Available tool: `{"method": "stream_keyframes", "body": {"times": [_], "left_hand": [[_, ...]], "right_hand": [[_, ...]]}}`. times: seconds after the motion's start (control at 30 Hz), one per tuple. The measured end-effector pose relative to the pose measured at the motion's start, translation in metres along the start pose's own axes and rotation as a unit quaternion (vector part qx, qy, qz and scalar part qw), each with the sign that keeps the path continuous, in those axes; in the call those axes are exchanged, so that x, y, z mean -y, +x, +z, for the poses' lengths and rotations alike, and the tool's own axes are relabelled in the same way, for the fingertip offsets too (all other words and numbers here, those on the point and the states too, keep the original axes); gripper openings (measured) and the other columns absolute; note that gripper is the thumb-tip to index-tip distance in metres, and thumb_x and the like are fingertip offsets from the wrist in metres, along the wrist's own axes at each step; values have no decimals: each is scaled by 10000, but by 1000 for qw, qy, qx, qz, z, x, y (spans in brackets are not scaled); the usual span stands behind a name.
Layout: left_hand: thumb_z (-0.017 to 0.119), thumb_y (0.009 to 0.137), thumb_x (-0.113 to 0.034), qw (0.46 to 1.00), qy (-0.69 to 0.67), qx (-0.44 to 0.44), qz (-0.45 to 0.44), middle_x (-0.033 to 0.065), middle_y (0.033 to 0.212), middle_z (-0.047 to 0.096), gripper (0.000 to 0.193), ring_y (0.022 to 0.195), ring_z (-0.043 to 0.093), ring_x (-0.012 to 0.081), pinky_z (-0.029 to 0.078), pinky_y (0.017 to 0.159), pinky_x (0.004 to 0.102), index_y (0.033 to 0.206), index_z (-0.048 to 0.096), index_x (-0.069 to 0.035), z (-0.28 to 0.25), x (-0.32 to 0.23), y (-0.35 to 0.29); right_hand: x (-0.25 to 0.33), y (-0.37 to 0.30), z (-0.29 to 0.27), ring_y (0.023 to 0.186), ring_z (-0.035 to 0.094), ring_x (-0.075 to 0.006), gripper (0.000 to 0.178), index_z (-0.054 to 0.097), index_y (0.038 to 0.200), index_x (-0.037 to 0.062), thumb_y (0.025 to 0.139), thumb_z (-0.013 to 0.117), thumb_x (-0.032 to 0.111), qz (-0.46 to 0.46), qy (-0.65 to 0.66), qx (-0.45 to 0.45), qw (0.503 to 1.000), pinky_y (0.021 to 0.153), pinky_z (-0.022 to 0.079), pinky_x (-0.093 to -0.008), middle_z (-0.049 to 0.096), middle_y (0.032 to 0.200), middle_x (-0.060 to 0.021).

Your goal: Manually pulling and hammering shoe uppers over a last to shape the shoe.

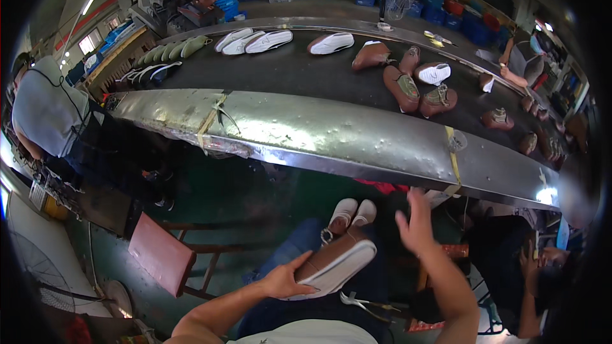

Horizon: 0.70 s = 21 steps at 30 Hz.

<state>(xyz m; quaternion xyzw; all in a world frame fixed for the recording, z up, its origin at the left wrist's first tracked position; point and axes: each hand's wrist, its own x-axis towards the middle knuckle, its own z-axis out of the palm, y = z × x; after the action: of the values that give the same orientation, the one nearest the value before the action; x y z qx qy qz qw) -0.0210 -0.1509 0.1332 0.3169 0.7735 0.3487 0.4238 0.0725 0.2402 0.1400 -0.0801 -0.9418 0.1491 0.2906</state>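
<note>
We grasp the white-soled brown shoe (pixel 329 256) in our left hand (pixel 285 280), above our lap (pixel 303 309); our right hand (pixel 417 226), fingers parted, holds nothing, near the worktop's near metal edge (pixel 331 165). Steady support seems best, sole clear of the pincers (pixel 358 302); turning room lies between shoe and edge.

At six o'clock, the left hand (pixel 285 279) hides part of the brown shoe (pixel 338 264); at three, a blurred shape (pixel 577 191) covers some of the counter (pixel 357 132).

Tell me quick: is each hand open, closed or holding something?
Left hand: holding a long brown shoe with a white sole.
Right hand: open, nothing visible in it.
</note>
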Motion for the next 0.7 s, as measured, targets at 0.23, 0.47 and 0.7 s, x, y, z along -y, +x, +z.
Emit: {"method": "stream_keyframes", "body": {"times": [0.23,0.47,0.7], "left_hand": [[678,849,-640,906,358,122,187,371,1594,197,1067,1497,216,517,251,1179,624,1595,212,-36,86,-40,56],[729,800,-610,943,254,186,107,253,1367,600,898,1237,597,415,476,1048,472,1426,509,-4,122,-54,182],[745,942,-287,935,-262,95,221,133,1382,592,688,1244,556,204,432,1080,349,1510,454,-30,14,-72,110]], "right_hand": [[91,-236,-47,1102,617,-424,624,564,1275,22,840,779,415,118,89,347,926,953,528,-484,600,1236,-220],[120,-228,-62,1000,669,-425,658,546,1292,37,802,813,386,202,19,464,862,866,560,-472,633,1151,-215],[102,-198,-124,901,633,-139,456,552,1352,6,942,687,153,440,461,320,701,834,528,-294,667,1049,-59]]}}
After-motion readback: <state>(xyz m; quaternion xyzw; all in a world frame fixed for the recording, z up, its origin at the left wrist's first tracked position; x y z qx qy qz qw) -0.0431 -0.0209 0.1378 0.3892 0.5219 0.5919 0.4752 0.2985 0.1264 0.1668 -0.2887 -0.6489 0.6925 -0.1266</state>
